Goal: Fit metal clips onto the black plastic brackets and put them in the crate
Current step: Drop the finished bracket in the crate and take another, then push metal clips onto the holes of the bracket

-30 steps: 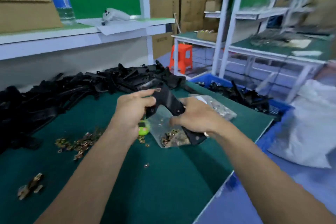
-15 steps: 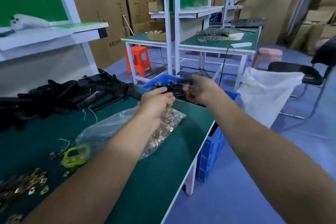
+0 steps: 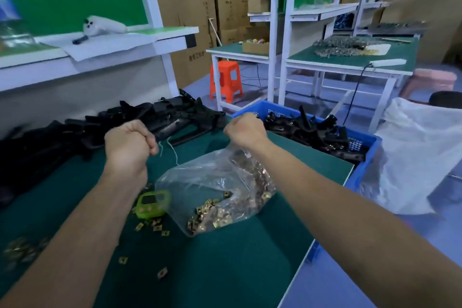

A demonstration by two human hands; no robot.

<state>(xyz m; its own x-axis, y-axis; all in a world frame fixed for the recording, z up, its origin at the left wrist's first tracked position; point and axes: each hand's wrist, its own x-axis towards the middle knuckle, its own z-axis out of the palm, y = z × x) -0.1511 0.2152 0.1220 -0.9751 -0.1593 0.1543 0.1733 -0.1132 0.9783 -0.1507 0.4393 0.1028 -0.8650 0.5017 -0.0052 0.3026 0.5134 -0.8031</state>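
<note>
My left hand [image 3: 130, 142] is a fist above the green table [image 3: 225, 270], just in front of a long pile of black plastic brackets [image 3: 150, 117]. My right hand [image 3: 243, 130] is also curled, near the table's far right edge, beside the blue crate [image 3: 367, 157]. Nothing shows in either fist. The crate holds several black brackets [image 3: 312, 130] with clips on them. A clear plastic bag of brass-coloured metal clips [image 3: 217, 192] lies between my forearms. Loose clips [image 3: 152, 226] are scattered on the table by the bag.
A small green device [image 3: 152, 204] lies left of the bag. More clips [image 3: 20, 250] sit at the near left. A white sack [image 3: 420, 157] stands right of the crate. An orange stool [image 3: 226, 80] and other workbenches [image 3: 350, 65] are behind.
My right hand carried a clipped bracket over the crate and no longer holds it. Both hands have drawn back as fists. The view has swung right, then partly back.
</note>
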